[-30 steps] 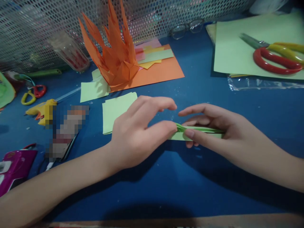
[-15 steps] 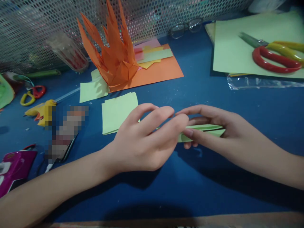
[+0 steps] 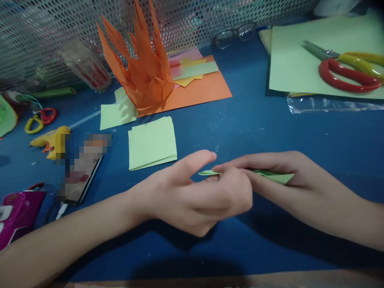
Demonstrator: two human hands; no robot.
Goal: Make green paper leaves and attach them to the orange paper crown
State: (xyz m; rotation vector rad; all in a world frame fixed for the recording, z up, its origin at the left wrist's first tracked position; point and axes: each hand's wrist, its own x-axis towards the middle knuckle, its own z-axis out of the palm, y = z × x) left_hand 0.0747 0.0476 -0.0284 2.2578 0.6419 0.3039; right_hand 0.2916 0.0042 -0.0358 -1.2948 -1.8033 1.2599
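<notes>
Blue tabletop (image 3: pixel 249 120) | hands (image 3: pixel 201 200) (image 3: pixel 282 166) together | right gripping folded green paper (image 3: pixel 283 179) | left half-curled, grip hidden

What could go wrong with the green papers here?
The folded paper in the right hand might get bent crookedly, since the hands hide its middle. The left hand might also bump the green squares lying close by and knock their stack askew.

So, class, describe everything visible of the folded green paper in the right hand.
The folded green paper looks thin, creased into a narrow, layered strip. It's held roughly crosswise over the blue tabletop by the right hand. The left hand helps hide its middle; a tapered tip and wider opposite end show.
</notes>
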